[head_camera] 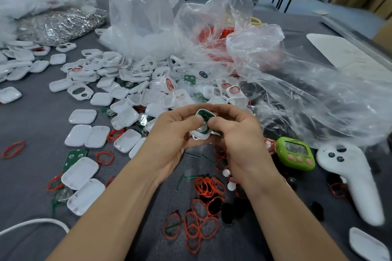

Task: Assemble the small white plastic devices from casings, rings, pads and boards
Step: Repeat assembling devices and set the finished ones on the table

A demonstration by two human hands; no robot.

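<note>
A grey table [31, 197] carries the whole job. Nearest, loose red rings [197, 224] and black pads [228, 213] lie scattered within easy reach, probably so each can be picked up in turn. Just beyond them, raised off the table, the left hand [169, 133] and right hand [239, 133] both grip one white casing [200, 136], fingers curled beneath it and both thumbs bearing on the green board [204, 114] inside. This looks like seating the board, with the shell braced from both sides. Further off, a heap of casings [131, 82] spills out below crumpled plastic bags [144, 6], which seem to be the stock.
</note>
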